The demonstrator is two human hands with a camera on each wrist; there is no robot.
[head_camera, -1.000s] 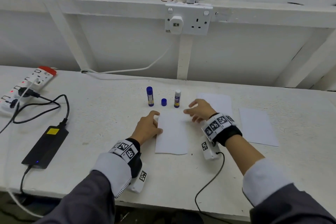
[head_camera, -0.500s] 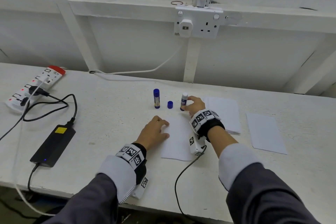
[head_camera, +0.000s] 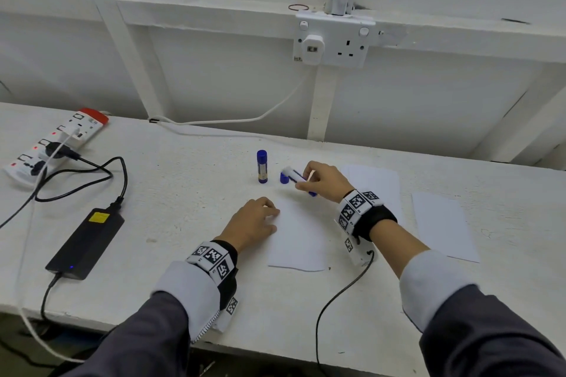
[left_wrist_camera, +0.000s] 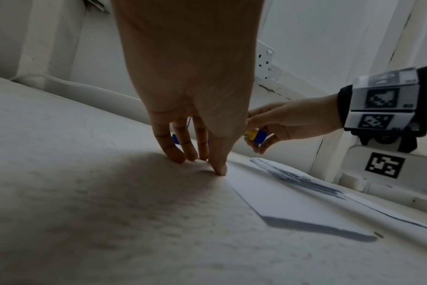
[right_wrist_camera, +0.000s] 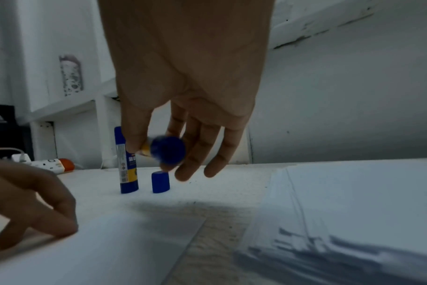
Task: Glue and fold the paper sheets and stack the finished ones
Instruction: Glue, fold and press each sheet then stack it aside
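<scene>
While half a second ago upright, glue stick (head_camera: 296,178) now tilts in right hand (head_camera: 325,181)

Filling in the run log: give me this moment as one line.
right hand: holds uncapped glue stick | left hand: presses sheet | cap: on table

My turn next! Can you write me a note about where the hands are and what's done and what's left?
Left hand: fingertips press the sheet flat at its left edge.
Right hand: holds the open glue stick, lifted and tilted.
Its cap stands beside the capped glue stick.
Paper stack lies under the right wrist; single sheet lies further right.
Done: glue picked up.
Left: glue, fold, stack.
</scene>
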